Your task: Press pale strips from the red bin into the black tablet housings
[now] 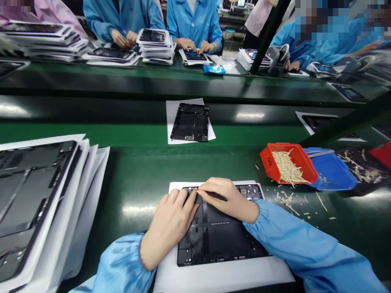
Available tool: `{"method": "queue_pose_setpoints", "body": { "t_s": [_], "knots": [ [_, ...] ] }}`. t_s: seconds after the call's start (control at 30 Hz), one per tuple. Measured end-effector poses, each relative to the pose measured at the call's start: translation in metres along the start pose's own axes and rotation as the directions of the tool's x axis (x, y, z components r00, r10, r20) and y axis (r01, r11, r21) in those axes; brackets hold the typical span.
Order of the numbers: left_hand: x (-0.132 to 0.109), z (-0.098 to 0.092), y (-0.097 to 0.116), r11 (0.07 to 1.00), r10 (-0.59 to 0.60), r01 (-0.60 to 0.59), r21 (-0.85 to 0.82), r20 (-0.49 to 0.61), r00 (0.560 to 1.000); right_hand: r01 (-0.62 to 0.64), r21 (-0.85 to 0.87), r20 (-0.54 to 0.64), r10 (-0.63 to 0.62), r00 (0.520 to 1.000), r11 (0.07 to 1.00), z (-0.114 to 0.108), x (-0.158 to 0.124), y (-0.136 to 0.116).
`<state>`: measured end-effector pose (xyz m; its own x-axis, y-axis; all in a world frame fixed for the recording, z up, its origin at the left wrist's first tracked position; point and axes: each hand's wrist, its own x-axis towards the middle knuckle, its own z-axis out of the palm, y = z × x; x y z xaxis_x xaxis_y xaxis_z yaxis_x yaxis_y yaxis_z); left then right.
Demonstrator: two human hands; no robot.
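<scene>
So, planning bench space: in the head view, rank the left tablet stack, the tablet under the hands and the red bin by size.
Tablet stack, then held tablet, then red bin; nearness to the camera makes the stack's lead unsure.

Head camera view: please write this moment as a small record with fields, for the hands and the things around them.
Left hand: rests on the black tablet panel
Right hand: holds a thin dark tool at the panel's upper edge
Under the panel: white sheet
Right side: red plastic bin of wooden sticks, blue tray
Left side: stack of black panels between white sheets
Across the bench: co-worker in a blue coat
</scene>
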<state>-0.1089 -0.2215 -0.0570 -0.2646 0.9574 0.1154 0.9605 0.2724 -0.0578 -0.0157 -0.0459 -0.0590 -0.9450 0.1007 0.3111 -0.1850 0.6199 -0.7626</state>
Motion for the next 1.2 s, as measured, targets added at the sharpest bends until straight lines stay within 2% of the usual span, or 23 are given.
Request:
{"method": "queue_pose_setpoints", "body": {
  "t_s": [0.1, 0.2, 0.27, 0.43, 0.6, 0.9, 1.2],
  "knots": [
    [0.002, -0.001, -0.001, 1.0, -0.006, 0.006, 0.0, 0.014, 1.0, 0.019, -0.039, -0.034, -0.02, 0.999, 0.999, -0.002, -0.002, -0.003],
    [0.003, 0.0, -0.001, 1.0, -0.013, 0.013, -0.005, 0.023, 1.0, -0.036, -0.011, -0.145, 0.034, 0.989, 0.999, -0.005, -0.006, -0.001],
    [0.002, 0.0, -0.001, 1.0, -0.013, 0.013, -0.007, 0.013, 1.0, -0.073, -0.003, -0.169, 0.072, 0.983, 0.997, -0.007, -0.009, 0.001],
    [-0.003, 0.002, 0.0, 0.997, 0.074, -0.074, -0.011, -0.057, 0.996, -0.097, -0.01, -0.165, 0.094, 0.982, 0.995, -0.009, -0.015, 0.003],
    [-0.007, 0.003, -0.002, 0.986, 0.162, -0.163, -0.041, -0.022, 0.986, -0.098, 0.011, -0.157, 0.099, 0.983, 0.995, -0.009, -0.013, 0.003],
    [-0.005, 0.002, -0.003, 0.985, 0.163, -0.163, -0.064, -0.003, 0.987, -0.156, 0.087, -0.178, 0.17, 0.969, 0.984, -0.007, -0.011, 0.003],
    [-0.002, 0.004, -0.005, 0.984, 0.157, -0.159, -0.08, -0.031, 0.987, -0.268, 0.038, -0.222, 0.27, 0.937, 0.963, -0.002, -0.009, 0.007]
  ]
}}
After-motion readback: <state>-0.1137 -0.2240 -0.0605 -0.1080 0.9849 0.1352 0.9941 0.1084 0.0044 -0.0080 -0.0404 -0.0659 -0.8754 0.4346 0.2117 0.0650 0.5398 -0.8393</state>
